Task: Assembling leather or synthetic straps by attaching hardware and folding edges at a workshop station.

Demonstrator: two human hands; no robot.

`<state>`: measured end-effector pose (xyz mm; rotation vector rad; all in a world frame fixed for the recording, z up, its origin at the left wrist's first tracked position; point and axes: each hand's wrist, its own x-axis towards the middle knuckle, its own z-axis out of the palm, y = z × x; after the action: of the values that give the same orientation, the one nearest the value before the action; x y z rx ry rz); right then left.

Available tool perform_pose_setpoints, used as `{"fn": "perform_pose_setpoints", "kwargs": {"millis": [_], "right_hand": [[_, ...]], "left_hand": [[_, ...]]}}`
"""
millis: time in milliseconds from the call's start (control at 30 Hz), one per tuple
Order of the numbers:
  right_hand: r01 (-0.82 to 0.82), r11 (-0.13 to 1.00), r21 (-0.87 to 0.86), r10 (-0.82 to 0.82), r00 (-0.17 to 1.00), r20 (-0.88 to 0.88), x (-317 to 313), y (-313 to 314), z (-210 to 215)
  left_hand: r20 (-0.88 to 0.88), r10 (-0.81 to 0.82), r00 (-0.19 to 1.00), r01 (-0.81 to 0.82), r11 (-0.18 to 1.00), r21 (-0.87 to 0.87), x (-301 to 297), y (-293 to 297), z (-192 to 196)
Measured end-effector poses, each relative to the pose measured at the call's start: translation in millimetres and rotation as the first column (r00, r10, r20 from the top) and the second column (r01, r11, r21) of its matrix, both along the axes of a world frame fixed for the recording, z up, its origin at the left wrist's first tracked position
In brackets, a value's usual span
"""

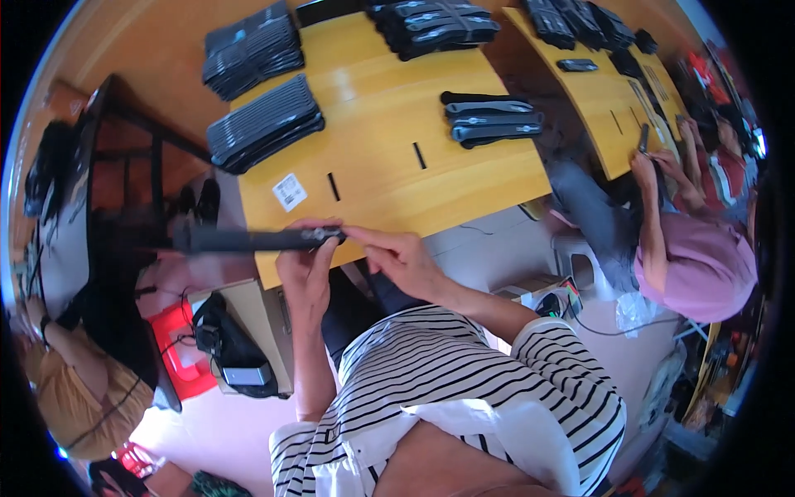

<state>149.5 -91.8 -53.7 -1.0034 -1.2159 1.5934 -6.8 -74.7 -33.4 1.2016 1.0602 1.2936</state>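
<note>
I hold a long, flat black part (248, 240) level over the near edge of a yellow wooden table (373, 157). My left hand (305, 269) grips it from below near its right end. My right hand (397, 253) pinches that same end with fingertips. The part sticks out to the left, past the table's corner.
Stacks of similar black parts lie at the far left (263, 123), (252, 50), far middle (435, 25) and right (493, 120) of the table. A white label (289, 191) is stuck near me. A person in pink (696, 257) works at a second table (613, 99) on the right. A black bag (232, 348) sits below.
</note>
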Motion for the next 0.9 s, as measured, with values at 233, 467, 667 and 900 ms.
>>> {"fn": "perform_pose_setpoints", "kwargs": {"millis": [233,467,667,900], "right_hand": [[-0.104,0.975,0.198,0.069,0.982,0.177,24.0,7.2,9.4],[-0.153,0.883,0.443,0.011,0.952,0.306,19.9,5.6,19.6],[-0.326,0.755,0.569,-0.07,0.822,0.565,25.2,-4.1,19.7],[-0.124,0.878,0.463,-0.086,0.909,0.407,31.9,-6.9,29.9]], "left_hand": [[0.29,-0.152,0.945,0.24,0.924,-0.298,-12.0,14.4,4.4],[0.506,-0.251,0.826,0.445,0.84,-0.311,-22.8,16.0,-4.2],[0.458,-0.339,0.822,0.52,0.774,-0.36,-23.4,16.1,-1.0],[0.289,-0.264,0.92,0.379,0.784,-0.492,4.8,13.2,21.2]]}}
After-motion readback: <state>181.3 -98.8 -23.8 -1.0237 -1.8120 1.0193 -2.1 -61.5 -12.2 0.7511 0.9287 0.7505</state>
